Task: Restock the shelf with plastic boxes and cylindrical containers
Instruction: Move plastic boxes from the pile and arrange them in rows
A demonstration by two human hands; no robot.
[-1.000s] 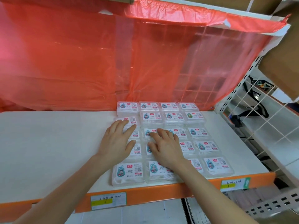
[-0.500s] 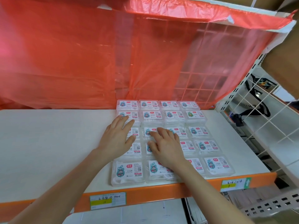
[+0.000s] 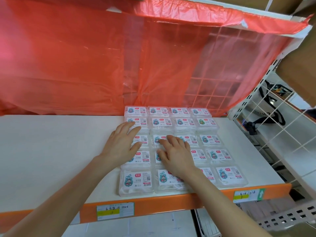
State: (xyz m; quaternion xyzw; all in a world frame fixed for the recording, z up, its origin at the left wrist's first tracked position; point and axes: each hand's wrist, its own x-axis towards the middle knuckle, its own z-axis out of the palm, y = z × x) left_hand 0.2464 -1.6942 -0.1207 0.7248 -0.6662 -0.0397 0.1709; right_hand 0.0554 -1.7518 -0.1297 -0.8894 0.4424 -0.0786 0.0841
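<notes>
Currently, clear boxes [image 3: 181,122] are being presented as a flat block of four columns and five rows on the right half of the white shelf [image 3: 51,151]. The front row is lying just behind the orange edge [image 3: 153,204]. Each lid is being shown with a white printed label. The left hand [image 3: 122,144] is being laid palm-down on the leftmost column. Its fingers [image 3: 127,126] are being held straight and spread wide, with the tips reaching the second row from the back; nothing is being gripped. The right hand [image 3: 176,154] is being rested palm-down on the second column, over the third and fourth rows. Its fingers [image 3: 171,138] are being held spread and slightly bent against the lids; nothing is being gripped. Both forearms are being extended across the front edge. Two paper tags [image 3: 115,211] are being carried on that edge. The back of the shelf is being covered by a red sheet [image 3: 85,65], through which a wire grid [image 3: 213,82] is being seen at the right.
</notes>
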